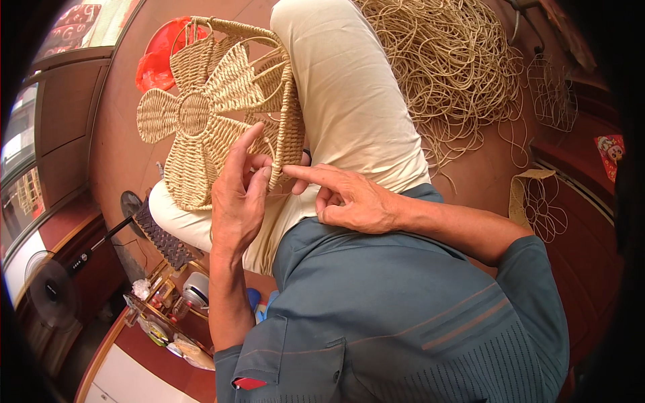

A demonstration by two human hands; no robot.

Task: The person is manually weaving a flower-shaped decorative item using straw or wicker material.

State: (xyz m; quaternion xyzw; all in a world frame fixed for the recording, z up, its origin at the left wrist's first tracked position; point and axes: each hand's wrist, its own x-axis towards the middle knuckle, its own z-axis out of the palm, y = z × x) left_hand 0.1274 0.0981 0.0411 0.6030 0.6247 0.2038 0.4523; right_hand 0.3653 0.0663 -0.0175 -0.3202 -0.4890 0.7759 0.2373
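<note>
A woven straw-coloured basket [193, 113] with flower-petal panels leans tilted across my lap, against my raised knee. My left hand [240, 191] is at its near rim, index finger raised along the weave. The thumb and another finger come together beside the rim, and what lies between them is too small to make out. From the other side my right hand [349, 197] stretches its index finger to the corner of the rim, the tip touching it. Its remaining fingers are partly curled, with nothing visible in them. Thin cord loops stand out between the petals near my left fingers.
A large heap of loose straw cord [450, 60] lies on the floor beyond my leg. Behind the basket is a red plastic bag [158, 57]. A fan [52, 289] and a cluttered small table [178, 302] stand at left. A wire frame [552, 94] is far right.
</note>
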